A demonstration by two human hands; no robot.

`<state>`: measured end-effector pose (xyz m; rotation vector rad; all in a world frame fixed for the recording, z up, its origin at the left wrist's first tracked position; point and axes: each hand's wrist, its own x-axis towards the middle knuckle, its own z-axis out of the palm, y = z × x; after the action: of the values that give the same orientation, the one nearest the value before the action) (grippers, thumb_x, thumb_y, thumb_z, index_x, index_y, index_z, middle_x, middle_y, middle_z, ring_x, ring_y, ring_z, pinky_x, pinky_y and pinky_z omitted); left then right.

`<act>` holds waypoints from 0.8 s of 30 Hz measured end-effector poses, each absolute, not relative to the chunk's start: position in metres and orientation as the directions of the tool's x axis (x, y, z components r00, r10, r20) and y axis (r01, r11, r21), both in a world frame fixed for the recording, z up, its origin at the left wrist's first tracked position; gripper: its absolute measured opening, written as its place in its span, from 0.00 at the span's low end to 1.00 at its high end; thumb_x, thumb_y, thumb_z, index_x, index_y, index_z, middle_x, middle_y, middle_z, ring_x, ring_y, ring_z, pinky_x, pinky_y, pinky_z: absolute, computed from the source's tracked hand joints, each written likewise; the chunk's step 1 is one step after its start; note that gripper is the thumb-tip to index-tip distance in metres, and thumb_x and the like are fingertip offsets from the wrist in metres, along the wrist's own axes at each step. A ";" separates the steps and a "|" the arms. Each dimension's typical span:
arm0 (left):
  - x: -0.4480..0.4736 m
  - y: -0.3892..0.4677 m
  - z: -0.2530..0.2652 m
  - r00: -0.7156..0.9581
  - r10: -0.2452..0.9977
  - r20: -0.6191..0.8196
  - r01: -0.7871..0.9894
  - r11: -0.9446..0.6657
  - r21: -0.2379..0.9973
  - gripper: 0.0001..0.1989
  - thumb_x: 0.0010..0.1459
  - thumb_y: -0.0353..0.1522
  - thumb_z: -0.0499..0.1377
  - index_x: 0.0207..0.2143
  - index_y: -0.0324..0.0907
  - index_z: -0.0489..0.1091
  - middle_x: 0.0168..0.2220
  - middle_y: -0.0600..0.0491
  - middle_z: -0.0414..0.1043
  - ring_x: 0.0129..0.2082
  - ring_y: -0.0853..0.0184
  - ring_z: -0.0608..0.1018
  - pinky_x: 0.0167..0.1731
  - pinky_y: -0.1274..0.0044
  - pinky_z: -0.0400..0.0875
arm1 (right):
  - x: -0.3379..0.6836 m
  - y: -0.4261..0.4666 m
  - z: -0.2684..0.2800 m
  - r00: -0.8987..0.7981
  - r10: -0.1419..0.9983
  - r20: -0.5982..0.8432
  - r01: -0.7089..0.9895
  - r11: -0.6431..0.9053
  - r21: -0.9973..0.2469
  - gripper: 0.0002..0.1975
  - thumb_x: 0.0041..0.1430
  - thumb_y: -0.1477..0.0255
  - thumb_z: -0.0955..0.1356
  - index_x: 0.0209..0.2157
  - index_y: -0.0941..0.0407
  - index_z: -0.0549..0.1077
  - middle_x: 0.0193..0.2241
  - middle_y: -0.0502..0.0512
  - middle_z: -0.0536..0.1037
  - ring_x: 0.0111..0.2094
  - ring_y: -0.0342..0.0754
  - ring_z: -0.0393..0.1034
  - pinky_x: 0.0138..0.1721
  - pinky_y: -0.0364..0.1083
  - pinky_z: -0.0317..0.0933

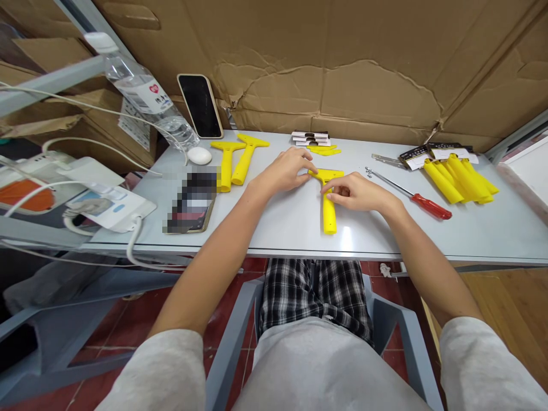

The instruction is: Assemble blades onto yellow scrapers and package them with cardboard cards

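A yellow T-shaped plastic scraper (329, 220) lies on the table in front of me, its wide head pointing away and its hollow-looking handle toward me. The fingers of my left hand (290, 170) are closed at the left end of its head. From the right side, my right hand (353, 191) pinches the scraper where head and handle meet. Right of that hand lie a screwdriver (422, 202) with a red handle and a few small screws (369, 171). Beyond the scraper are thin yellow strips (324, 150) and a small stack of white-and-black packs (310, 138).
Two more yellow scrapers (243, 162) lie at the left, by a blurred phone (192, 200). Another phone (200, 107) leans on the cardboard. A water bottle (148, 94), a white mouse-like object (199, 155) and a power strip (113, 205) stand further left. Yellow handles (460, 178) are piled right.
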<state>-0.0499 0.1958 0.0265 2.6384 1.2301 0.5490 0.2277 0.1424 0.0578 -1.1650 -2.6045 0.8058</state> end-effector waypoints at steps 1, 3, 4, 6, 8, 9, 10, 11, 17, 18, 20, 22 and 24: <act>-0.050 0.196 0.027 0.588 0.768 0.254 0.700 -0.640 0.316 0.17 0.70 0.34 0.62 0.55 0.51 0.88 0.65 0.43 0.78 0.68 0.47 0.76 0.72 0.52 0.69 | 0.228 0.142 0.058 -0.680 0.732 -0.056 0.635 0.548 -0.545 0.23 0.73 0.59 0.67 0.56 0.57 0.86 0.31 0.53 0.81 0.31 0.39 0.64 0.43 0.42 0.55; -0.050 0.196 0.027 0.585 0.771 0.254 0.701 -0.637 0.319 0.17 0.70 0.35 0.62 0.55 0.51 0.88 0.65 0.44 0.78 0.68 0.47 0.76 0.72 0.52 0.69 | 0.228 0.142 0.058 -0.681 0.730 -0.056 0.633 0.549 -0.546 0.23 0.73 0.59 0.67 0.56 0.57 0.86 0.32 0.53 0.81 0.31 0.39 0.64 0.42 0.42 0.55; -0.050 0.196 0.027 0.584 0.771 0.254 0.702 -0.637 0.318 0.17 0.70 0.35 0.62 0.55 0.51 0.88 0.65 0.44 0.78 0.68 0.47 0.76 0.72 0.52 0.70 | 0.228 0.142 0.058 -0.681 0.730 -0.056 0.633 0.549 -0.546 0.23 0.73 0.59 0.67 0.56 0.57 0.86 0.32 0.53 0.81 0.31 0.39 0.64 0.42 0.42 0.55; -0.050 0.196 0.027 0.585 0.769 0.258 0.701 -0.639 0.317 0.18 0.69 0.35 0.62 0.56 0.51 0.88 0.65 0.44 0.78 0.68 0.47 0.76 0.72 0.52 0.70 | 0.228 0.142 0.058 -0.681 0.730 -0.055 0.633 0.549 -0.546 0.23 0.73 0.59 0.67 0.57 0.57 0.86 0.32 0.53 0.82 0.31 0.39 0.64 0.42 0.42 0.55; -0.051 0.197 0.027 0.586 0.764 0.270 0.695 -0.645 0.318 0.19 0.69 0.35 0.62 0.56 0.51 0.88 0.65 0.44 0.78 0.68 0.47 0.77 0.73 0.52 0.69 | 0.228 0.142 0.058 -0.681 0.730 -0.053 0.631 0.549 -0.548 0.23 0.73 0.59 0.67 0.57 0.57 0.86 0.33 0.53 0.82 0.32 0.39 0.64 0.42 0.42 0.55; -0.051 0.197 0.028 0.586 0.762 0.276 0.693 -0.647 0.317 0.19 0.69 0.35 0.62 0.57 0.50 0.87 0.65 0.44 0.78 0.68 0.47 0.77 0.73 0.52 0.69 | 0.228 0.142 0.058 -0.681 0.730 -0.054 0.632 0.549 -0.547 0.23 0.73 0.59 0.67 0.57 0.56 0.86 0.32 0.53 0.82 0.32 0.39 0.64 0.42 0.42 0.55; -0.051 0.197 0.028 0.585 0.761 0.281 0.693 -0.649 0.314 0.19 0.69 0.35 0.62 0.57 0.50 0.87 0.65 0.44 0.79 0.68 0.47 0.77 0.73 0.52 0.69 | 0.228 0.142 0.059 -0.680 0.731 -0.056 0.634 0.548 -0.546 0.23 0.73 0.60 0.67 0.57 0.56 0.86 0.32 0.53 0.82 0.32 0.39 0.64 0.42 0.42 0.56; -0.051 0.197 0.028 0.584 0.760 0.286 0.694 -0.650 0.311 0.19 0.69 0.35 0.63 0.58 0.49 0.87 0.65 0.44 0.79 0.68 0.47 0.77 0.73 0.53 0.69 | 0.228 0.141 0.059 -0.679 0.732 -0.058 0.637 0.547 -0.544 0.23 0.73 0.60 0.67 0.57 0.56 0.86 0.32 0.53 0.82 0.32 0.39 0.65 0.43 0.42 0.56; -0.052 0.200 0.025 0.577 0.765 0.287 0.704 -0.644 0.299 0.22 0.68 0.35 0.62 0.61 0.46 0.84 0.67 0.42 0.79 0.68 0.46 0.77 0.73 0.54 0.69 | 0.228 0.141 0.059 -0.681 0.730 -0.056 0.636 0.552 -0.538 0.24 0.73 0.59 0.67 0.57 0.57 0.87 0.33 0.54 0.82 0.32 0.39 0.66 0.43 0.42 0.56; -0.052 0.201 0.025 0.574 0.767 0.286 0.708 -0.641 0.298 0.22 0.68 0.35 0.63 0.62 0.46 0.84 0.67 0.43 0.79 0.68 0.47 0.77 0.73 0.54 0.69 | 0.228 0.141 0.058 -0.682 0.729 -0.055 0.635 0.554 -0.539 0.24 0.72 0.59 0.67 0.57 0.57 0.87 0.33 0.54 0.82 0.32 0.39 0.66 0.43 0.42 0.56; -0.053 0.202 0.023 0.572 0.769 0.286 0.712 -0.639 0.293 0.22 0.68 0.35 0.63 0.63 0.47 0.83 0.67 0.43 0.79 0.69 0.47 0.76 0.74 0.55 0.69 | 0.227 0.141 0.058 -0.684 0.727 -0.058 0.633 0.553 -0.542 0.24 0.72 0.59 0.67 0.57 0.57 0.87 0.33 0.54 0.82 0.32 0.39 0.66 0.43 0.42 0.57; -0.054 0.203 0.022 0.573 0.766 0.291 0.710 -0.642 0.290 0.23 0.68 0.35 0.63 0.63 0.46 0.83 0.67 0.43 0.79 0.69 0.48 0.76 0.74 0.55 0.69 | 0.228 0.140 0.061 -0.685 0.726 -0.061 0.631 0.549 -0.548 0.24 0.72 0.59 0.67 0.57 0.57 0.87 0.33 0.54 0.82 0.32 0.39 0.66 0.42 0.42 0.58; -0.054 0.202 0.022 0.573 0.762 0.301 0.705 -0.646 0.294 0.22 0.68 0.35 0.63 0.62 0.46 0.83 0.66 0.43 0.79 0.69 0.47 0.77 0.74 0.55 0.69 | 0.234 0.140 0.067 -0.666 0.745 -0.032 0.626 0.535 -0.567 0.24 0.72 0.58 0.68 0.57 0.57 0.86 0.34 0.54 0.82 0.32 0.39 0.67 0.42 0.42 0.59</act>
<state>-0.0544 0.2023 0.0217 2.6585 1.2474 0.6113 0.2336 0.1403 0.0669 -1.1596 -2.5595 0.8172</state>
